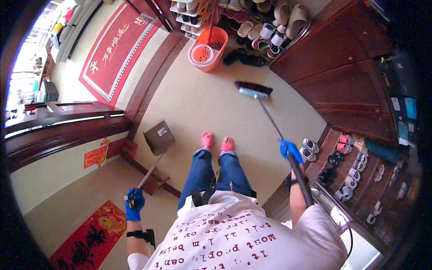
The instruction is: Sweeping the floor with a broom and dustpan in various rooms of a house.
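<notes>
My left hand (135,203), in a blue glove, is closed around the handle of a long-handled dustpan (160,137). The pan is on the floor to the left of my feet. My right hand (291,152), also gloved in blue, grips the dark handle of a broom (253,93). The broom's head, light blue with dark bristles, touches the tiled floor ahead and to the right of my feet, below the dark shoes. Pink slippers (227,144) are on my feet, between the two tools.
An orange mop bucket (208,49) with a mop stands ahead, beside a white shoe rack (186,14). Shoes (267,32) line the far wall. White sneakers (308,149) sit by wooden steps (332,141) holding more shoes. A red doormat (118,47) lies beyond the doorway at left.
</notes>
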Demonstrator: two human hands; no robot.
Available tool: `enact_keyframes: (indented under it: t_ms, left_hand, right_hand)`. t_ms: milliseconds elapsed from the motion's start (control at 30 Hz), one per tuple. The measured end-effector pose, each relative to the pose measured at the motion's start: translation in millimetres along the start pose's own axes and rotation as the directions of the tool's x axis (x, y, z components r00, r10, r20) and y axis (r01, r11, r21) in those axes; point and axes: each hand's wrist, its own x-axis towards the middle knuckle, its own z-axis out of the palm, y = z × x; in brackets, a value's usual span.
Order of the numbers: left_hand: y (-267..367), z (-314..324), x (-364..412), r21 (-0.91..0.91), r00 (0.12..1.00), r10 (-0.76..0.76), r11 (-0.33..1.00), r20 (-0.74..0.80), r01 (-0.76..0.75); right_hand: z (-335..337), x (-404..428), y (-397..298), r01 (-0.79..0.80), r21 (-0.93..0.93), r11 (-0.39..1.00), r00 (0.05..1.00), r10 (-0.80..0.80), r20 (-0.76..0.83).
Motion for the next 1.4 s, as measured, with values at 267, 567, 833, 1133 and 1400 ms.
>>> enact_keyframes:
  t_ms: [267, 567, 833, 1133, 1400]
  left_hand:
    - [-16.9, -29.8, 2.2, 0.153, 0.997, -0.004, 0.988, 0.079, -0.008]
    - [-10.6, -80.3, -41.0, 0.306, 0.994, 0.104, 0.948, -0.035, -0.089]
    - [6.7, -117.8, -99.2, 0.627, 0.920, 0.336, 0.766, -0.201, -0.143]
    - [42.3, -169.8, -106.1, 0.532, 0.929, 0.337, 0.820, -0.150, -0.212]
    - [53.2, -181.1, -111.8, 0.558, 0.927, 0.344, 0.803, -0.150, -0.207]
  right_hand:
    - [-18.8, -126.3, 81.0, -0.096, -0.616, 0.782, 0.995, 0.087, -0.044]
    - [100.6, -13.3, 98.9, 0.170, -0.889, 0.425, 0.972, 0.075, 0.221]
    - [173.6, 61.8, 160.1, 0.149, -0.951, 0.271, 0.981, 0.076, 0.176]
    - [66.3, -78.5, 169.6, -0.125, -0.978, 0.166, 0.991, 0.063, -0.116]
    - [115.1, -108.1, 204.2, -0.070, -0.973, 0.219, 0.992, 0.119, -0.045]
